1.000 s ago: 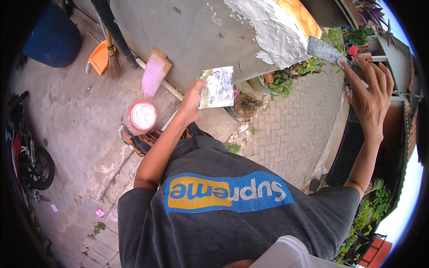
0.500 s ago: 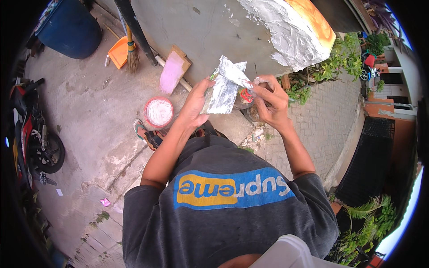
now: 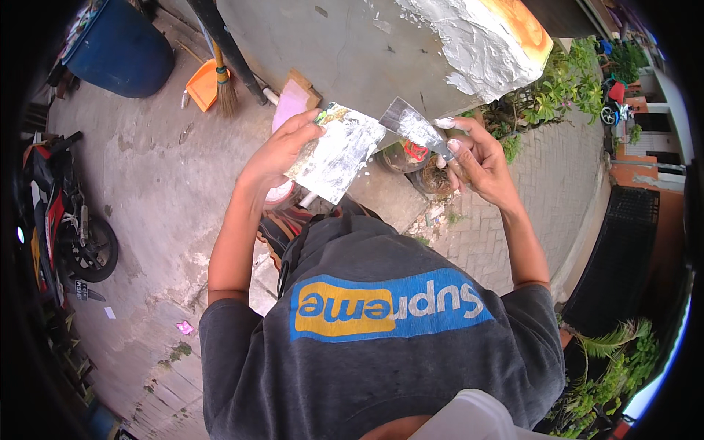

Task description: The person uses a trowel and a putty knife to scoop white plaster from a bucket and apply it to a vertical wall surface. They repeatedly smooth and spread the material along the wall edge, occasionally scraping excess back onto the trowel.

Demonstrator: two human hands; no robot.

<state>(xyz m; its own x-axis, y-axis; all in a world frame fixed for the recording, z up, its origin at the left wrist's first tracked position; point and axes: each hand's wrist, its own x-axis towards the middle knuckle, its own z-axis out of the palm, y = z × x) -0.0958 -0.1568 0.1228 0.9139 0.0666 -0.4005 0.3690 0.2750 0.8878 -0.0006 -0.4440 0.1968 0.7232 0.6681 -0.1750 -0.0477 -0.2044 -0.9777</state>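
My left hand [image 3: 282, 150] grips a flat square board [image 3: 339, 150], smeared with white paste, by its left side. My right hand [image 3: 473, 158] holds a metal putty knife [image 3: 412, 125] by its handle, with white paste on its blade and the blade pointing up-left, just right of the board. White residue marks some fingertips of that hand. Below the board, a reddish bucket [image 3: 279, 193] is mostly hidden. Beyond both hands, a low grey wall [image 3: 341, 51] carries thick white paste [image 3: 480, 59] beside an orange edge.
A blue barrel [image 3: 121, 55], orange dustpan [image 3: 202, 86], broom [image 3: 224, 95] and pink-painted board [image 3: 288, 106] stand at upper left. A motorcycle [image 3: 81, 235] is at left. Potted plants [image 3: 429, 172] border a paved path [image 3: 543, 205], with a dark gate [image 3: 609, 257] at right.
My right hand has come down and left from near the pasted wall to the board. The knife lay across the board half a second ago and is now off its right side. The board moved slightly down-left.
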